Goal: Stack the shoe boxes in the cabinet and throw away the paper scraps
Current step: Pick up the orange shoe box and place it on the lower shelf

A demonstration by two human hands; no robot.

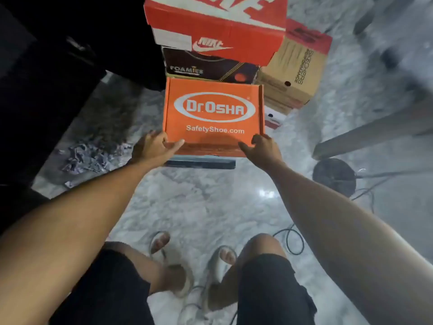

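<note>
An orange Dr.Osha shoe box (214,111) sits in the middle of the view, on top of a dark flat box (201,163). My left hand (153,147) grips its near left corner and my right hand (262,147) grips its near right corner. Behind it stand a red Nike box (218,26) on a black Foamies box (210,66), and to the right a brown Skechers box (293,73). A heap of shredded paper scraps (93,153) lies on the floor at the left, beside the dark cabinet (46,90).
The floor is grey-white marble (210,202). A round black base (334,175) with cables (290,240) stands at the right, below a slanted wooden leg (375,134). My sandalled feet (194,259) are close below the boxes.
</note>
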